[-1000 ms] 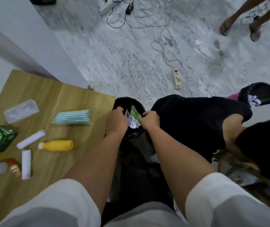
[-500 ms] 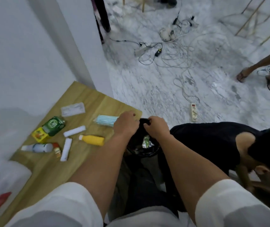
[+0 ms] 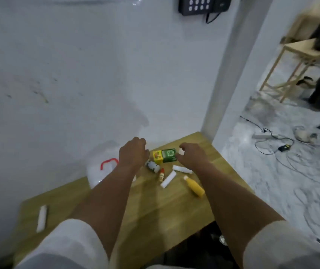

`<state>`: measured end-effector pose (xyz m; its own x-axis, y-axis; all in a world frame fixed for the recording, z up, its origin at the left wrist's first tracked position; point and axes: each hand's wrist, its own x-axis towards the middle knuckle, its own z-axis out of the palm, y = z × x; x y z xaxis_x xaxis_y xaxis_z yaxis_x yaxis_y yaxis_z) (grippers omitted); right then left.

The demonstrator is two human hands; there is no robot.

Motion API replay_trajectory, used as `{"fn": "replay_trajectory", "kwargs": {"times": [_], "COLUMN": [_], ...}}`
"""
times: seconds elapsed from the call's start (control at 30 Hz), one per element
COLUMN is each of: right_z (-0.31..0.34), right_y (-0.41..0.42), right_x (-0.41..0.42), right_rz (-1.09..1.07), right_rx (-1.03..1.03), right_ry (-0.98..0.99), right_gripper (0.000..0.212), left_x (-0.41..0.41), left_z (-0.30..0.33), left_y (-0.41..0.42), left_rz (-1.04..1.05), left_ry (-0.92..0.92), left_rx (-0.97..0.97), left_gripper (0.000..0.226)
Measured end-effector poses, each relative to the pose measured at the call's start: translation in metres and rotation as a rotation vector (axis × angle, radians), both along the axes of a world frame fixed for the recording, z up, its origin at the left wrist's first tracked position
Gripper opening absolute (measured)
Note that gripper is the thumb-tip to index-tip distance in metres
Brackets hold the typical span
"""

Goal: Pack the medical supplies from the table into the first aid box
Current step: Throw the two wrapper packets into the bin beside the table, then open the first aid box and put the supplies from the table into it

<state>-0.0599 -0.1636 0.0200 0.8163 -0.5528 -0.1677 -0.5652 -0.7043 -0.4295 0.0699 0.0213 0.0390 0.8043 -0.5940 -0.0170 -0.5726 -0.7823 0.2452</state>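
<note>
Two bare forearms, left grip [image 3: 133, 154] and right grip [image 3: 193, 155] ungloved. Loose white short sleeves [image 3: 68, 247] end near the elbows; no watch or rings visible.

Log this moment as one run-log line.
left hand: empty, over white bottle | right hand: empty, beside green box | yellow bottle: lying on table | packing: not started

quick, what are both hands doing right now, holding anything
Left hand: loosely curled above the table, holding nothing visible.
Right hand: fingers curled by the green box; a grip cannot be told.
</note>
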Motion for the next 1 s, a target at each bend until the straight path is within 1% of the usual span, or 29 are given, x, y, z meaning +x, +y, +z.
{"fn": "replay_trajectory", "kwargs": {"times": [0.17, 0.23, 0.3, 0.33, 0.4, 0.47, 0.57, 0.63, 0.67, 0.77, 0.9, 1.0], "right_z": [-0.007, -0.025, -0.052, -0.067, -0.099, -0.128, -0.168, -0.185, -0.191, -0.197, -0.199, -0.201], "right_y": [0.071, 0.095, 0.115, 0.123, 0.136, 0.146, 0.159, 0.163, 0.165, 0.167, 0.166, 0.172], "right_x": [0.065, 0.082, 0.095, 0.1, 0.112, 0.123, 0.13, 0.132, 0.132, 0.124, 0.093, 0.062], "right_rz": [0.222, 0.279, 0.28, 0.262, 0.194, 0.104, 0.038, 0.01, 0.002, 0.023, 0.053, 0.06], "right_rx": [0.023, 0.055, 0.119, 0.164, 0.281, 0.42, 0.513, 0.528, 0.537, 0.57, 0.574, 0.545], "right_ry": [-0.066, -0.081, -0.102, -0.124, -0.189, -0.27, -0.385, -0.462, -0.496, -0.534, -0.59, -0.571], "right_gripper": [0.058, 0.059, 0.062, 0.066, 0.075, 0.084, 0.088, 0.087, 0.086, 0.084, 0.085, 0.086], "left_x": [0.026, 0.032, 0.04, 0.044, 0.054, 0.067, 0.071, 0.069, 0.067, 0.055, 0.021, -0.013], "left_z": [-0.008, -0.023, -0.05, -0.065, -0.097, -0.128, -0.171, -0.189, -0.196, -0.208, -0.21, -0.208], "left_y": [0.087, 0.113, 0.135, 0.144, 0.16, 0.171, 0.177, 0.173, 0.171, 0.168, 0.171, 0.177], "left_rz": [0.212, 0.296, 0.395, 0.458, 0.616, 0.738, 0.735, 0.712, 0.712, 0.722, 0.714, 0.719], "left_ry": [0.002, 0.041, 0.072, 0.101, 0.184, 0.27, 0.34, 0.3, 0.268, 0.212, 0.179, 0.159], "left_rx": [-0.012, -0.034, -0.086, -0.148, -0.348, -0.487, -0.671, -0.749, -0.766, -0.796, -0.794, -0.757], "left_gripper": [0.039, 0.045, 0.053, 0.058, 0.066, 0.068, 0.063, 0.058, 0.059, 0.068, 0.069, 0.068]}}
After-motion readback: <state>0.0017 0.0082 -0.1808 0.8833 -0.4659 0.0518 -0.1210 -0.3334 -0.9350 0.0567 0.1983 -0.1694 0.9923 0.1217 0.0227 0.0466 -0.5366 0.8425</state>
